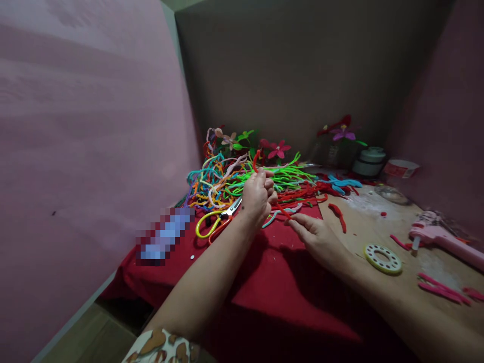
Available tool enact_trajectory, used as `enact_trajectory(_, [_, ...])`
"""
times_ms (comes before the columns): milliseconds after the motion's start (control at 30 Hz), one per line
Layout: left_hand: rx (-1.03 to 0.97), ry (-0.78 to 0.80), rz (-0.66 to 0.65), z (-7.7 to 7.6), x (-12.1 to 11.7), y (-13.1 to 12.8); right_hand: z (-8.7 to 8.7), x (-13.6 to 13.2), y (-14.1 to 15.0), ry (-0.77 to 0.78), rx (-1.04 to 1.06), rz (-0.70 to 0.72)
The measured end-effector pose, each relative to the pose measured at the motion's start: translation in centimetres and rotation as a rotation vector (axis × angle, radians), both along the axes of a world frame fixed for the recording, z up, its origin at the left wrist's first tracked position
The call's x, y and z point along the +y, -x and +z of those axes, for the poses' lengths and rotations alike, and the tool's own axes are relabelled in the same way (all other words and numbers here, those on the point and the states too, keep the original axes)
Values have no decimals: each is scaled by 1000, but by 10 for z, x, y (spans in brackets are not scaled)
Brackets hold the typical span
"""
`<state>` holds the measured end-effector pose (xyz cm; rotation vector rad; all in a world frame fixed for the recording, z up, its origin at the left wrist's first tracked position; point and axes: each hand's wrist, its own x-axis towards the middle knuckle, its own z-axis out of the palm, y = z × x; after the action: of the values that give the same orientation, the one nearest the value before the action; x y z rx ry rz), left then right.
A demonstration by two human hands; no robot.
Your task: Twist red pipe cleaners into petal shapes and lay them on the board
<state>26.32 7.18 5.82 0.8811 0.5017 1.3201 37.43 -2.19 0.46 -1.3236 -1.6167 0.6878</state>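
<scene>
A red pipe cleaner runs between my two hands above the red tablecloth. My left hand is closed around it, and a short red end pokes up over the thumb. Lower and to the right, my right hand pinches the other end between thumb and fingers. Behind my left hand lies a heap of green pipe cleaners. Scissors with one yellow and one orange-red handle lie left of my left wrist, partly hidden by the forearm. More red pipe cleaners are spread just behind my hands.
Many-coloured pipe cleaners pile up at the back left, with fuzzy flowers behind. On the tan board at right lie a tape roll, a pink glue gun and pink pieces. A jar stands near the back wall.
</scene>
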Motion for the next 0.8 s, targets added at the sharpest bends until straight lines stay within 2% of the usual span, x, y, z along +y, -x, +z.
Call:
enact_trajectory(67, [18,-17,33,-1,4,3,0,0,3,57,73,31])
enact_trajectory(167, [45,-11,105,-1,13,10,1,-1,6,302,334,83])
enact_trajectory(233, [67,-67,177,0,18,14,3,-2,6,443,504,143])
enact_trajectory(300, [88,-133,226,0,21,16,4,-2,4,482,572,166])
enact_trajectory(367, [81,-137,225,0,23,17,4,-2,2,482,547,134])
enact_trajectory(467, [-21,-22,155,2,25,19,3,-2,1,514,448,89])
enact_trajectory(567, [-163,64,99,7,24,23,1,-2,2,566,421,120])
enact_trajectory(700, [-298,22,56,18,16,29,-3,0,2,636,368,134])
enact_trajectory(800, [-348,0,-4,25,13,34,-6,3,0,495,133,85])
